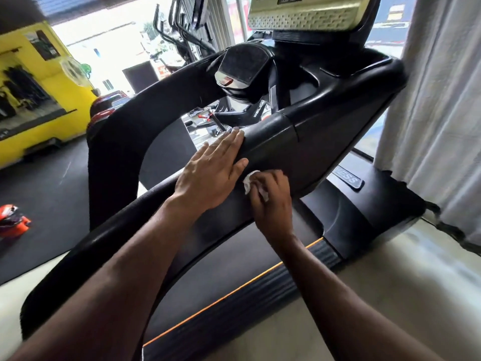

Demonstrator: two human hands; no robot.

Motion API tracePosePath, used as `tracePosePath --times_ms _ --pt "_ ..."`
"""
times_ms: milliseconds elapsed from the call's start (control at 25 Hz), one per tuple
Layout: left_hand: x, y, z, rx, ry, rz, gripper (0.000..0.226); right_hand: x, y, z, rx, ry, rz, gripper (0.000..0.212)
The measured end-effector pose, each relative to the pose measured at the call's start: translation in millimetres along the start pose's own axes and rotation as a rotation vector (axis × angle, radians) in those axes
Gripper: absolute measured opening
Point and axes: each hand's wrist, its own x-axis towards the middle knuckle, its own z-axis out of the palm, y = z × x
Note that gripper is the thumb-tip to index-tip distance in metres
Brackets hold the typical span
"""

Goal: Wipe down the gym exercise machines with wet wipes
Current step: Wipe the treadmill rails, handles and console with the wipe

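Observation:
A black treadmill fills the view, with its right side arm (307, 142) slanting up to the console (302, 19). My left hand (213, 170) lies flat with straight fingers on the top of that arm. Just below it my right hand (270, 196) grips a crumpled white wet wipe (251, 182) and presses it against the arm's side panel. Most of the wipe is hidden under my fingers.
The treadmill belt (234, 277) with an orange edge line runs below my forearms. A grey curtain (437, 100) hangs at the right. A yellow wall (39, 100) and black floor mat (46, 194) lie to the left, with an orange-red object (13, 220) on the floor.

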Motion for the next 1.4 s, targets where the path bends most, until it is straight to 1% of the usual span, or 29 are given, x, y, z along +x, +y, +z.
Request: tracePosePath --times_ms 120,160,240,360,440,640,760,840,920,1040,1120,1200,1240,1320,1400 --pt "12 6 3 0.036 -0.022 0.067 0.065 49 33 -31 0.015 0.277 0.182 0.011" --pt "17 8 4 0.056 -0.02 0.093 0.065 65 45 -43 0.014 0.343 0.231 0.011" --pt "29 16 6 0.098 -0.018 0.172 0.067 93 72 -68 -0.013 0.428 0.296 0.011" --pt "51 26 7 0.168 -0.032 0.356 0.067 123 106 -93 -0.037 0.493 0.374 0.011" --pt "63 29 6 0.148 -0.06 0.395 0.067 136 120 -105 -0.062 0.503 0.375 0.013" --pt "67 28 8 0.114 -0.061 0.39 0.067 144 132 -122 -0.113 0.432 0.346 0.011" --pt "67 29 8 0.105 -0.069 0.388 0.067 96 117 -102 -0.102 0.277 0.244 0.007" --pt "66 29 8 0.106 -0.063 0.387 0.067 47 101 -74 -0.072 0.197 0.207 0.011" --pt "65 29 7 0.112 -0.068 0.386 0.067 7 84 -45 -0.078 0.149 0.223 0.016" --pt "64 29 7 0.104 -0.069 0.386 0.066 -3 77 -33 -0.066 0.112 0.276 0.016" --pt "64 29 7 0.101 -0.065 0.387 0.065 16 86 -47 -0.042 0.176 0.269 0.013" --pt "63 28 7 0.088 -0.069 0.383 0.064 55 101 -71 0.016 0.329 0.314 0.007" --pt "63 28 7 0.085 -0.066 0.381 0.064 77 106 -82 0.008 0.389 0.337 0.008" --pt "63 29 7 0.085 -0.065 0.38 0.064 102 108 -95 -0.068 0.423 0.359 0.012" --pt "64 28 8 0.087 -0.069 0.378 0.064 92 96 -85 -0.064 0.395 0.349 0.012"
